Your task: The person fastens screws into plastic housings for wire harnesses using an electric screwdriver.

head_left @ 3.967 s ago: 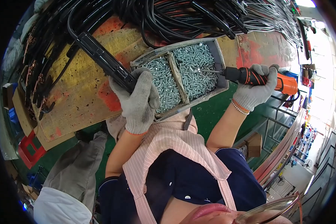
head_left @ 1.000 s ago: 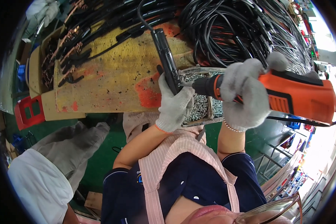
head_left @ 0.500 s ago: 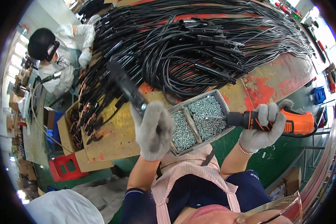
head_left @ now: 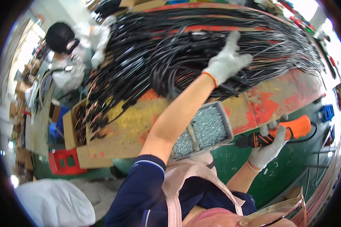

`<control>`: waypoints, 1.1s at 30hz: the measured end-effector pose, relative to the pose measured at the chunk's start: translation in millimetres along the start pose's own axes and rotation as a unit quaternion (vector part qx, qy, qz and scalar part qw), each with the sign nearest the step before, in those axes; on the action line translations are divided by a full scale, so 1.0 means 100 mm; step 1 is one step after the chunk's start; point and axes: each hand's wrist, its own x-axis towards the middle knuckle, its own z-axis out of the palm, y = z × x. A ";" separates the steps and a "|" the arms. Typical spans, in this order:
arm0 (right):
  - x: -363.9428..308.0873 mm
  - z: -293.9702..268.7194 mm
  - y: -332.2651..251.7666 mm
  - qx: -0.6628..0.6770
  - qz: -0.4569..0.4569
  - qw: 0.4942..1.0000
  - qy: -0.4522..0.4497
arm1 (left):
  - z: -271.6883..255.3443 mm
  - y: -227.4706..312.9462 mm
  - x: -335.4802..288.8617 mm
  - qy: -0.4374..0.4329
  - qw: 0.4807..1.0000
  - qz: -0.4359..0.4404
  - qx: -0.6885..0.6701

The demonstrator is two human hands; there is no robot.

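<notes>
My left hand point(head_left: 228, 63), in a white glove with an orange cuff, reaches out over a heap of coiled black cables point(head_left: 174, 70). Its fingers are spread and nothing shows in them; whether it touches the cables I cannot tell. An orange and black power screwdriver point(head_left: 297, 128) is in my gloved right hand point(head_left: 271, 149), its bit pointing left. Close to that tip stands a grey two-part box point(head_left: 228, 126), filled on both sides with small silvery screws point(head_left: 210, 125). My left forearm crosses above the box and hides part of it.
The worn yellow and red table point(head_left: 269, 100) carries long rows of black cables. At the far left another person point(head_left: 70, 72) in white sleeves works. A cardboard box point(head_left: 69, 130) and a red plastic stool point(head_left: 64, 162) stand beside the table's left end.
My left hand has gone from beside the screw box to over the cable heap, and the long black piece it held is no longer in it. The screwdriver has lowered and shifted right.
</notes>
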 end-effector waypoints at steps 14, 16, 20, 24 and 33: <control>-0.30 0.06 1.19 -0.630 0.057 0.659 -0.408 | -1.73 -0.74 -3.22 0.357 0.840 -0.093 0.397; -0.28 -0.01 1.20 -0.677 -0.020 0.618 -0.400 | -2.06 -0.80 -3.60 0.356 0.765 -0.149 0.516; -0.27 0.02 1.24 -0.704 -0.156 0.577 -0.384 | -2.50 -0.79 -4.05 0.327 0.613 -0.331 0.639; -0.36 0.60 1.33 -0.586 -0.306 0.558 -0.502 | -2.78 -0.70 -4.12 0.241 0.555 -0.427 0.672; -0.68 1.56 2.72 -0.462 -0.391 0.362 -0.710 | -3.01 -0.60 -4.18 0.164 0.544 -0.433 0.700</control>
